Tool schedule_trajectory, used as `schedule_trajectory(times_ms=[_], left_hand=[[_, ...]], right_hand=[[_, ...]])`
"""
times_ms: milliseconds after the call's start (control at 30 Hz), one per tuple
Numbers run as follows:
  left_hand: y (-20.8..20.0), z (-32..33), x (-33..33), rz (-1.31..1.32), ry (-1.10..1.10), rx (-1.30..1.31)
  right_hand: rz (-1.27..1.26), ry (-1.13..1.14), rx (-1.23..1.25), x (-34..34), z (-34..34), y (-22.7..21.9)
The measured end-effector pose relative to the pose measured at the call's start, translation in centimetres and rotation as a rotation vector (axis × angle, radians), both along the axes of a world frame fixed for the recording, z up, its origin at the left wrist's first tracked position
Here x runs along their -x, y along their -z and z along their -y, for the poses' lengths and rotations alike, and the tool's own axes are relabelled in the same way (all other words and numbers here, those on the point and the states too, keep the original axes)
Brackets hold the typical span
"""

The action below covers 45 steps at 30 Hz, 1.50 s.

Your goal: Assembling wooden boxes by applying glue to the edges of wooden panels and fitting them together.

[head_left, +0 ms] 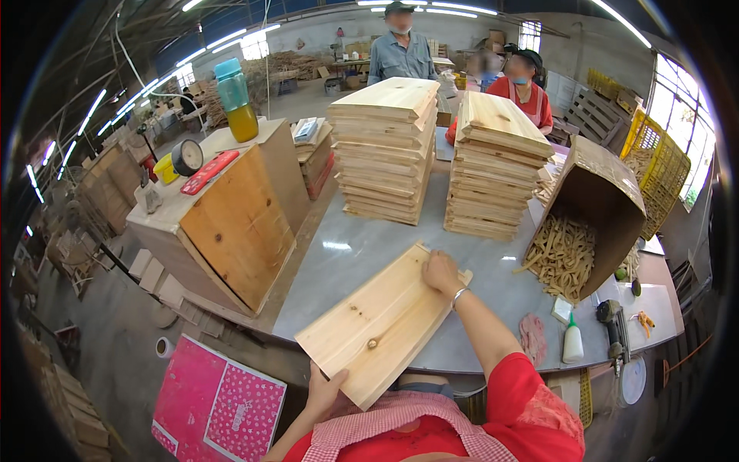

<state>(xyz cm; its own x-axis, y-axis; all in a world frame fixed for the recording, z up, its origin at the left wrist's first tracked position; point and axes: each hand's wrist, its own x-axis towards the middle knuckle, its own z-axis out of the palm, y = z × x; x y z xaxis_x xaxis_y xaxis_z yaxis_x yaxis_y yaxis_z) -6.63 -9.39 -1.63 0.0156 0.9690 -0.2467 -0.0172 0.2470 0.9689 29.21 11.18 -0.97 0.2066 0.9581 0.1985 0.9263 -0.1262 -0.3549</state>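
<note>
Wooden panel point(377, 316) between hands point(441, 272) (left fingers point(315, 376) probably beneath)

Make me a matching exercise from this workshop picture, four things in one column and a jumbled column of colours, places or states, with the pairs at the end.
Things:
1. Wooden board
2. Cardboard box
3. Squeeze bottle
4. Drink bottle

Descriptions:
A. White, with a green tip
B. Left hand at its near end, right hand at its far end
C. Blue lid, yellow liquid inside
D. Open, with pale strips inside

Right pairs: 1-B, 2-D, 3-A, 4-C.
</note>
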Motion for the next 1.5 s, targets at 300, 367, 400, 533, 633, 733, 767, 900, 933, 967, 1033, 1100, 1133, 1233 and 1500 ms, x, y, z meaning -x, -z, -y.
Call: schedule_trajectory(times_ms=[300, 367, 400, 533, 633, 733, 767, 900, 933, 967, 1033, 1100, 1133, 1233, 1500], left_hand=[[-4.1, 1.5, 1.8, 0.101, -0.147, -0.279], [-6.2, 1.3, 1.9, 0.25, -0.172, -0.298], [-6.9, 1.1, 2.6, 0.222, -0.19, -0.328], [-9.2, 1.7, 3.3, 0.203, -0.129, -0.381], [-9.9, 2.3, 2.9, -0.147, -0.071, -0.706], [-8.4, 1.8, 3.1, -0.456, 0.018, -1.044], [-7.8, 1.3, 3.0, -0.539, 0.064, -1.136], [-4.9, -0.2, 2.4, -0.708, 0.158, -1.233], [-4.3, -0.7, 2.3, -0.734, 0.186, -1.26], [-3.6, -1.3, 2.6, -0.791, 0.202, -1.291], [-2.7, -1.2, 3.5, -0.912, 0.305, -1.343], [-1.4, -0.7, 4.6, -0.986, 0.363, -1.357], [-1.0, -0.5, 4.8, -0.965, 0.385, -1.307], [-0.1, -0.7, 5.1, -0.913, 0.467, -1.238], [0.2, -0.7, 5.3, -1.055, 0.626, -1.211]], right_hand=[[-0.296, -0.016, -0.132, 3.1, 1.2, -8.3], [-0.44, -0.061, -0.374, 1.5, 0.6, -7.8], [-0.531, -0.128, -0.469, 2.0, 1.2, -9.0], [-0.721, -0.275, -0.564, 1.4, 0.7, -9.0], [-1.085, -0.313, -0.519, -0.9, -0.5, -5.7], [-0.855, -0.31, -0.387, -1.6, 0.3, -4.1], [-0.826, -0.317, -0.425, -1.2, 0.8, -3.4], [-0.785, -0.258, -0.374, -0.8, 3.0, -0.9], [-0.819, -0.239, -0.38, -1.0, 4.9, -1.1], [-0.784, -0.244, -0.438, -3.7, 3.5, 2.8], [-0.396, -0.107, -0.375, -4.2, 4.2, 4.4], [-0.36, -0.121, -0.252, -2.3, 5.0, 2.9], [-0.309, -0.147, -0.3, -1.8, 5.6, 2.6], [-0.197, -0.129, -0.367, -2.3, 7.5, 1.8], [-0.23, -0.688, -0.209, 10.4, 4.5, -17.8]])
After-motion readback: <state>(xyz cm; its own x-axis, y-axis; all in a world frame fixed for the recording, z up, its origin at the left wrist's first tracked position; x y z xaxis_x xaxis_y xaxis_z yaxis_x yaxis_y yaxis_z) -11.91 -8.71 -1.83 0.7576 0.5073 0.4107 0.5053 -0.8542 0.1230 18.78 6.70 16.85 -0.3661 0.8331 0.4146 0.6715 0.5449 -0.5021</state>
